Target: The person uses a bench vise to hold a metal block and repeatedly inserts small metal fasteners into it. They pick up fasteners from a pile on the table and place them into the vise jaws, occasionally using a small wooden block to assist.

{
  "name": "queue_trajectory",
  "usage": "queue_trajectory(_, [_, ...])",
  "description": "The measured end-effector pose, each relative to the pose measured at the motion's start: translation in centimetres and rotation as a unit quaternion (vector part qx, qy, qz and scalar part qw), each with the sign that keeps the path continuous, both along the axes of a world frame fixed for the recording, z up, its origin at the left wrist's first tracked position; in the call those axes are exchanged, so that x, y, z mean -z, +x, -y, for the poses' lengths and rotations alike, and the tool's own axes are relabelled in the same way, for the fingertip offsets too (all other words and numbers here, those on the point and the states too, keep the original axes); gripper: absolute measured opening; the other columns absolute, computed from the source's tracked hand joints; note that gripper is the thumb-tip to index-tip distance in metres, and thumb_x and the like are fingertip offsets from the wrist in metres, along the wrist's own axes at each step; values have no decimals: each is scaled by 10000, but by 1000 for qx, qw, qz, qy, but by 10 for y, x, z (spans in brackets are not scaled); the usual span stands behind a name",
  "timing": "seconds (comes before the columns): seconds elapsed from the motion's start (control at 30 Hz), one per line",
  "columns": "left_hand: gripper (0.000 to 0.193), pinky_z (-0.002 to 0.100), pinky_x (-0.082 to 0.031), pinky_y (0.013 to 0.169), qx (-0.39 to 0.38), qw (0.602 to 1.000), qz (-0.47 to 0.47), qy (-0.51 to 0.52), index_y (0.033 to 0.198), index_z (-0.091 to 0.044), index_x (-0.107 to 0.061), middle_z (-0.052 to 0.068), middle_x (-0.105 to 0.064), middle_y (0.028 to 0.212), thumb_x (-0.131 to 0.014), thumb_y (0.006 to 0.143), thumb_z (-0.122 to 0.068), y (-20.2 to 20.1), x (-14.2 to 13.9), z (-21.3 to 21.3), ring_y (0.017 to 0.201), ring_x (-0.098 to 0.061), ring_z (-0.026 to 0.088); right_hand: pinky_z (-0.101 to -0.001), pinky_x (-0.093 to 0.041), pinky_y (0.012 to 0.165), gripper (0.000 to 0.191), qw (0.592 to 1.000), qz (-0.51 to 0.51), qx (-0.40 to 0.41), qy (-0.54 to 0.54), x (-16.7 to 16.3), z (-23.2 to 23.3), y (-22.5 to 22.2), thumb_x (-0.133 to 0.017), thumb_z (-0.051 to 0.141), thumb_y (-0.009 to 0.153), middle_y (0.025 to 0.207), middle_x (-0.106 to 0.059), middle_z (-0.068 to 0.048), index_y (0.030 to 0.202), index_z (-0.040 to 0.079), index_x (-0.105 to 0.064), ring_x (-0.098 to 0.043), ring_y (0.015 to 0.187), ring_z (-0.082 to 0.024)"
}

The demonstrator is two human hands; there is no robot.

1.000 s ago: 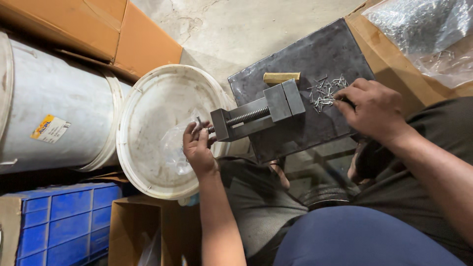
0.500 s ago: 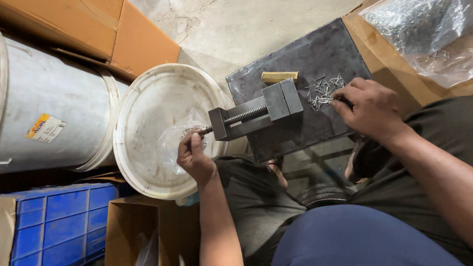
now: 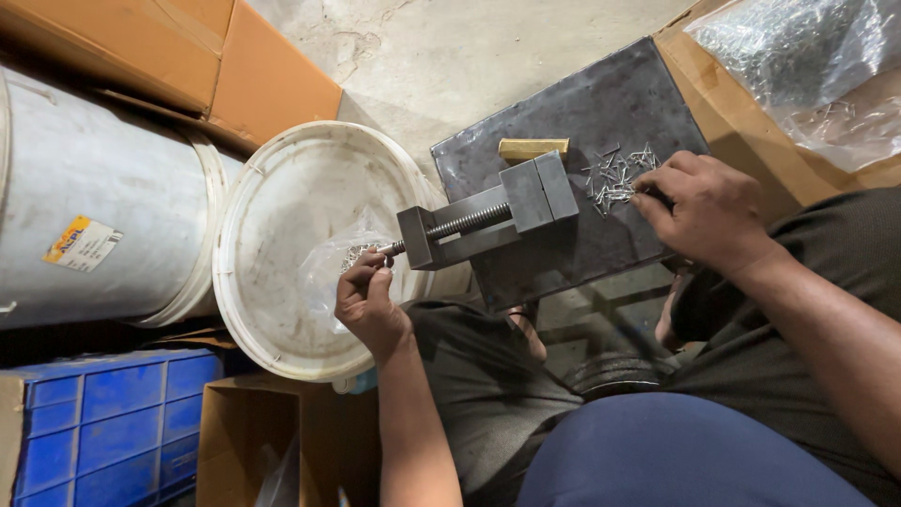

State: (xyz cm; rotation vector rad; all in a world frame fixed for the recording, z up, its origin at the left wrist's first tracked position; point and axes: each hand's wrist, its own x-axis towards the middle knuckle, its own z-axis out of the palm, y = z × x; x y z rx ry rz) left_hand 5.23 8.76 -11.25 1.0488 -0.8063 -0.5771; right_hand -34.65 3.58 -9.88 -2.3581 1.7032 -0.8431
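Left hand (image 3: 369,302) pinches the vise (image 3: 488,221) handle tip over the white bucket (image 3: 272,169); right hand (image 3: 702,208) — fingers curled — pinches at small pins (image 3: 615,174) near the plate's (image 3: 563,94) right edge.

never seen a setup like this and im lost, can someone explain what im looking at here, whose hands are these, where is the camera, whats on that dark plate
There is no machine here: a person works with two bare hands, and the single picture comes from a camera worn on their head, looking down over their lap.

In front of them lies a dark flat metal plate. On it stands a small grey steel vise with a threaded screw. Beside the vise lie a loose pile of small silvery metal pins and a short yellowish wooden block.

The left hand grips the handle end of the vise screw. The right hand rests on the plate with its fingertips at the pins.

Under the left hand stands a white plastic bucket with a clear plastic bag inside. Around it are a white drum, cardboard boxes and a blue plastic crate.
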Motion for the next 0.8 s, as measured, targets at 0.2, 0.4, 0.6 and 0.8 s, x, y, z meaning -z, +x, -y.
queue_trajectory(0.2, [138, 373, -585, 974, -19, 999, 6, 37, 913, 25, -627, 176, -721, 1057, -619, 835, 138, 4, 10, -1, 1043, -695, 258, -388, -544, 716, 323, 1000, -25, 9, -14, -5, 1, 5, -790, 451, 866, 913, -658, -28, 1059, 192, -777, -689, 862, -244])
queue_trajectory(0.4, [221, 315, -546, 834, -118, 993, 26, 5, 1130, 17, -601, 140, -662, 1149, -633, 912, 31, -12, -10, 0, 972, -642, 197, -412, -548, 685, 339, 997, -63, 33, -22, 0, 9, 16, -772, 488, 820, 890, -662, -49, 997, 200, -778, -700, 833, -272])
queue_trajectory(0.6, [96, 252, -551, 837, -120, 846, 503, -126, 1147, -102, -642, 77, -595, 1165, -610, 1078, -43, -102, -53, -45, 986, -631, 137, -419, -564, 739, 204, 999, -14, 32, -6, 13, 18, 10, -723, 403, 908, 919, -685, -34, 936, 204, -761, -706, 856, -290])
queue_trajectory(0.8, [319, 316, -575, 695, 323, 905, 241, 133, 1141, 23, -683, 80, -705, 851, -765, 904, -174, -190, -44, -7, 742, -673, 140, -443, -556, 774, 194, 999, 47, -5, 22, 17, 25, -5, -731, 319, 949, 999, -721, -91, 992, 131, -755, -703, 903, -324])
